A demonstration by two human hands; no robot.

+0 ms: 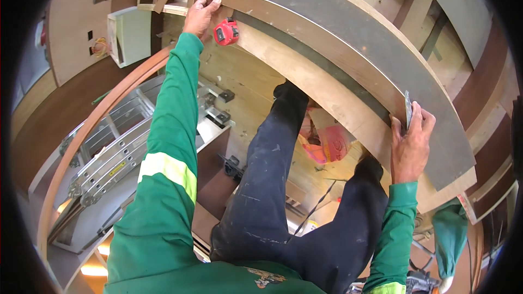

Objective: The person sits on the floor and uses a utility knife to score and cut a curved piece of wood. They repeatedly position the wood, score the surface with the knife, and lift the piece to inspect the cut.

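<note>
A long, thin brown wood strip (313, 30) lies across the dark grey sheet (348, 13) on a plywood board. My left hand (200, 16) is closed at the strip's left end, its thumb and fingers at the corner. Just beside that hand, a red tape measure (226, 32) sits at the board's near edge. My right hand (411, 144) is closed at the strip's other end. From its fingers sticks up a thin grey metal tool (408, 108), blade-like in shape; the palm hides the rest.
A folded aluminium ladder (111, 158) lies at the left, behind a curved wooden rail (81, 141). Below the board, a pink plastic bag (329, 141) is on the floor between my legs. A green cloth (450, 234) hangs at the lower right. Curved wooden parts (485, 90) stand at the far right.
</note>
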